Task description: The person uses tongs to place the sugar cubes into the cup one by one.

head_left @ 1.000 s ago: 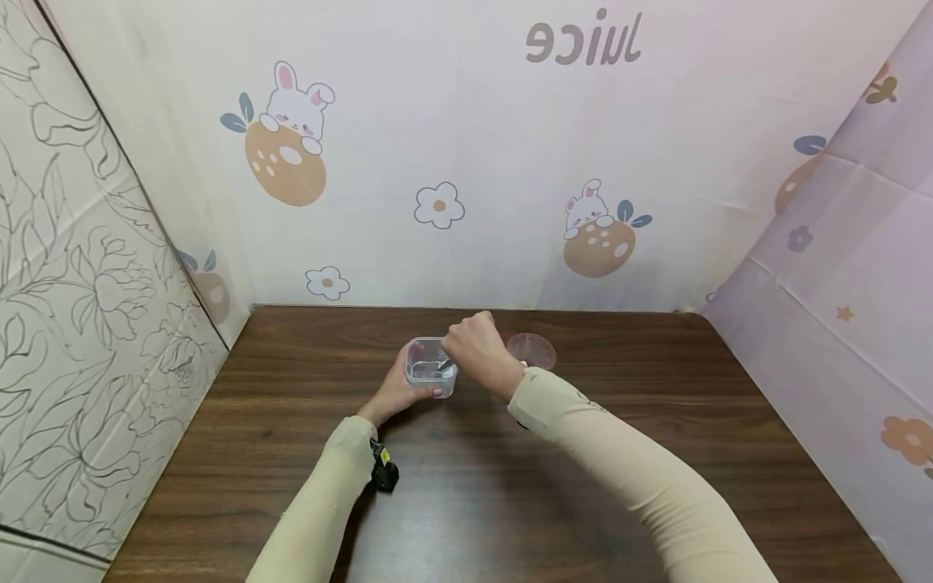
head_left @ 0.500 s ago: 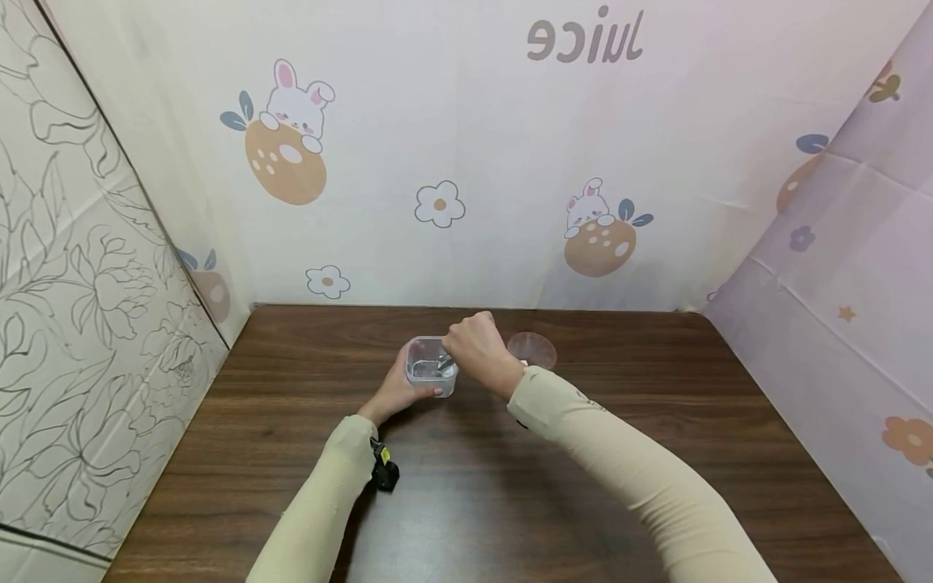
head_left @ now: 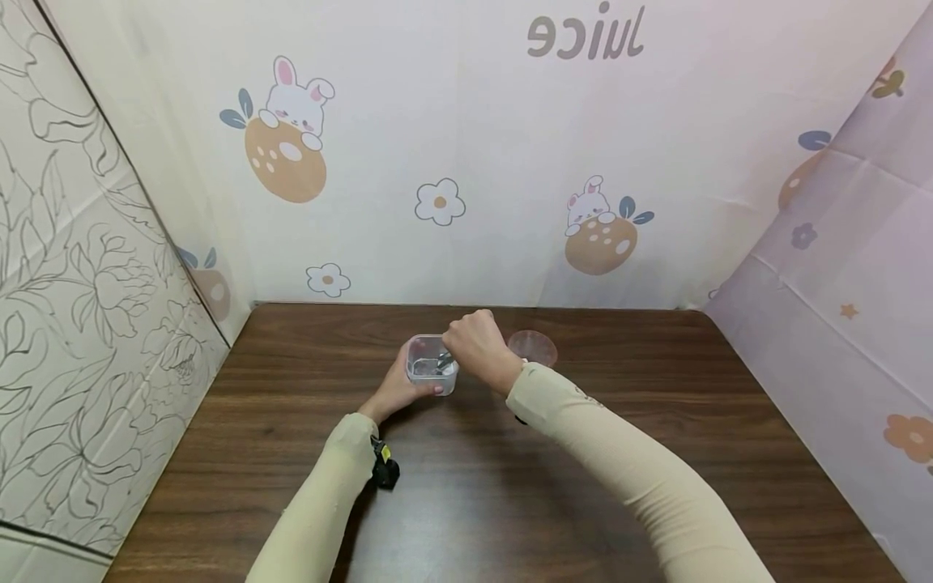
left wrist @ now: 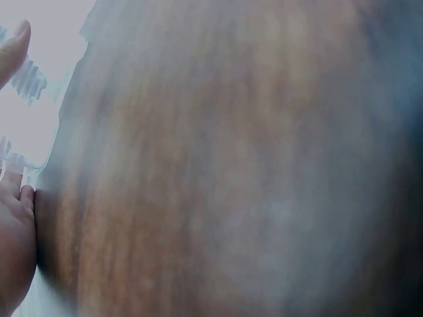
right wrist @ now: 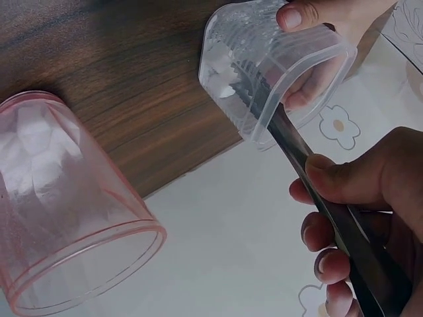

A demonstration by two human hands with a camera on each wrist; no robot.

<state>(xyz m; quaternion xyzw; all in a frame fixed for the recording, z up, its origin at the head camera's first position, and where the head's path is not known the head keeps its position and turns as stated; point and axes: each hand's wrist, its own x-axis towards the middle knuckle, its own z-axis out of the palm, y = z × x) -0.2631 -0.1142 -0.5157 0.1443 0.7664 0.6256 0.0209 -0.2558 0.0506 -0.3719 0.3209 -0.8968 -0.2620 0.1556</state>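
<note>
My left hand [head_left: 396,389] grips a clear plastic container [head_left: 421,350] near the back of the table, thumb on the near side. The right hand [head_left: 477,344] is curled above its right rim, holding dark metal tongs [right wrist: 297,155] between thumb and fingers. In the right wrist view the tips of the tongs reach down inside the container, beside some white lumps [right wrist: 223,78] at its bottom. Part of the left hand and the container's wall show blurred at the left edge of the left wrist view.
A see-through pink cup [right wrist: 76,191] with white pieces in it stands just right of the right hand, partly hidden by that wrist in the head view. The brown wooden table [head_left: 306,340] ends at a printed curtain [head_left: 503,243] behind.
Both hands and the container keep their places. The tongs have shifted only slightly inside the container.
</note>
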